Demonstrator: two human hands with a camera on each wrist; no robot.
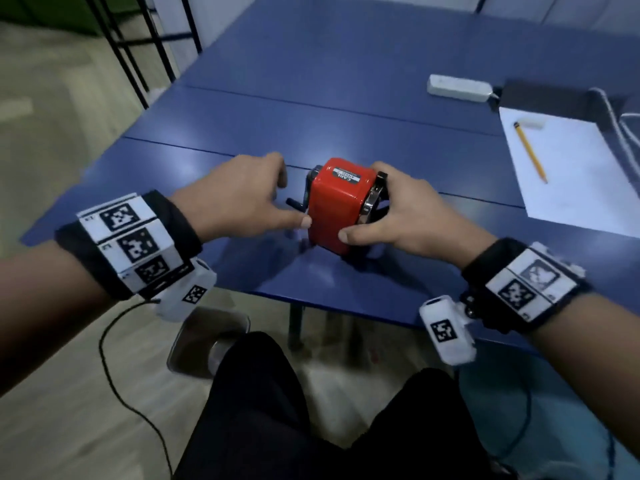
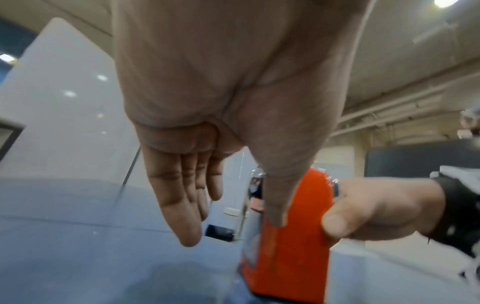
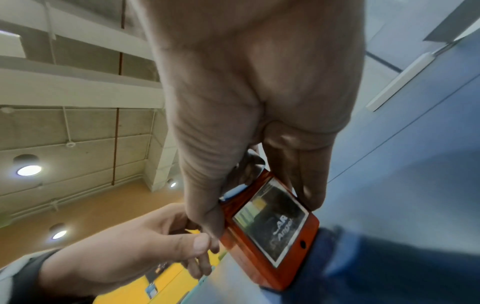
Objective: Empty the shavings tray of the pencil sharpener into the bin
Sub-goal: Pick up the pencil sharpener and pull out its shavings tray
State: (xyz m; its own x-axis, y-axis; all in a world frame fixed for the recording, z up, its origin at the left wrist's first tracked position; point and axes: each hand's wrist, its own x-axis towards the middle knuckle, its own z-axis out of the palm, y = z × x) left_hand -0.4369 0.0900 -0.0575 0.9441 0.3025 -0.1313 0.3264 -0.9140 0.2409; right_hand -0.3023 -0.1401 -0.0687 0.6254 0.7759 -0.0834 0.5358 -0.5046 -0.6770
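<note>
Fingers (image 1: 379,168) and thumb of right hand (image 1: 405,216) wrap the red metal box-shaped pencil sharpener (image 1: 337,206), gripping its clamp end. Left hand (image 1: 239,199) relaxed, fingers straight and holding nothing, thumb tip touching sharpener's near side, beside black crank handle (image 1: 298,202). Sharpener stands on blue table (image 1: 346,98) near its front edge; shavings tray can't be made out. Grey bin (image 1: 207,337) on floor under table edge. Off to the right: white paper sheet (image 1: 571,168) with yellow pencil (image 1: 530,152), white power strip (image 1: 459,87).
</note>
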